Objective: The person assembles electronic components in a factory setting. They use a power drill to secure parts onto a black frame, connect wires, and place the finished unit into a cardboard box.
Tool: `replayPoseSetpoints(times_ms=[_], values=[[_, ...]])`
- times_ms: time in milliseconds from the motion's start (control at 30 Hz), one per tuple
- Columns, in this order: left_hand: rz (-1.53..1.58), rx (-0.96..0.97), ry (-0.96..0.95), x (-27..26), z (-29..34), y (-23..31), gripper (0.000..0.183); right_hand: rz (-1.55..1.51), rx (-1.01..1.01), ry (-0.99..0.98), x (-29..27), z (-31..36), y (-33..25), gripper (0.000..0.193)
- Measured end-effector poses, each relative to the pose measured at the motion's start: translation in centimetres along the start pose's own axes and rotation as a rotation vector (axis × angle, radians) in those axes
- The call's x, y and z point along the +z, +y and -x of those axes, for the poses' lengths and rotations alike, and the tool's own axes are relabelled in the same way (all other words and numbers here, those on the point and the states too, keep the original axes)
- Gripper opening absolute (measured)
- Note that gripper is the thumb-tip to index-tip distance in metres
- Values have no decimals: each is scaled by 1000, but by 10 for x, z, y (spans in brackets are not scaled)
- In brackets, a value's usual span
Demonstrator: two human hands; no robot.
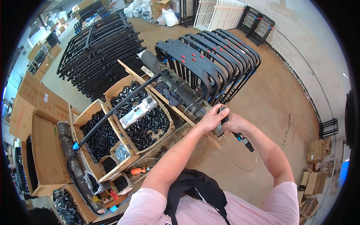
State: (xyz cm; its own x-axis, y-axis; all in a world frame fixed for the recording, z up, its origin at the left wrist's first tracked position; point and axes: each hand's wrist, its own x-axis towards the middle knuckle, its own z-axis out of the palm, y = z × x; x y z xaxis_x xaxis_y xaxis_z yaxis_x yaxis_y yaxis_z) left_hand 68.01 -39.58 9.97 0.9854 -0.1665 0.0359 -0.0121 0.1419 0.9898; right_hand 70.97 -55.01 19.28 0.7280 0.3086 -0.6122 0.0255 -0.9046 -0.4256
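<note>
My left hand [212, 119] is closed where one bar of a black tubular frame [183, 92] runs into it, its thumb by a black rounded part. Close against it, my right hand [237, 123] wraps round a black cylindrical tool [244, 141] with blue and silver bands, its dark tip pointing down to the right. What lies between the two hands is mostly hidden. The frame's long bar slants left over open boxes to a blue-wrapped spot [76, 146], then bends toward me. A dark cloth [168, 93] lies beside the frame.
Wooden-sided boxes [108, 93] hold many black plastic fittings, with a silver metal block [138, 112] on top. An orange-handled tool [139, 170] lies nearby. Black frames are stacked [101, 52] at the far left and stand in a row [210, 60] ahead. Cartons [317, 150] line the right wall.
</note>
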Motion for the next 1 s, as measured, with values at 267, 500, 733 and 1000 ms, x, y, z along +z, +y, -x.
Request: replayPoseSetpoints(times_ms=[267, 500, 733, 1000], values=[[125, -35, -75, -14, -6, -5, 48, -51, 82, 39, 7, 1, -20, 21], [199, -93, -119, -12, -9, 2, 50, -228, 104, 86, 12, 8, -19, 22], [291, 30, -44, -18, -9, 42, 40, -161, 28, 218, -4, 31, -60, 19], [336, 128, 241, -171, -35, 76, 38, 152, -247, 172, -23, -74, -193, 44]])
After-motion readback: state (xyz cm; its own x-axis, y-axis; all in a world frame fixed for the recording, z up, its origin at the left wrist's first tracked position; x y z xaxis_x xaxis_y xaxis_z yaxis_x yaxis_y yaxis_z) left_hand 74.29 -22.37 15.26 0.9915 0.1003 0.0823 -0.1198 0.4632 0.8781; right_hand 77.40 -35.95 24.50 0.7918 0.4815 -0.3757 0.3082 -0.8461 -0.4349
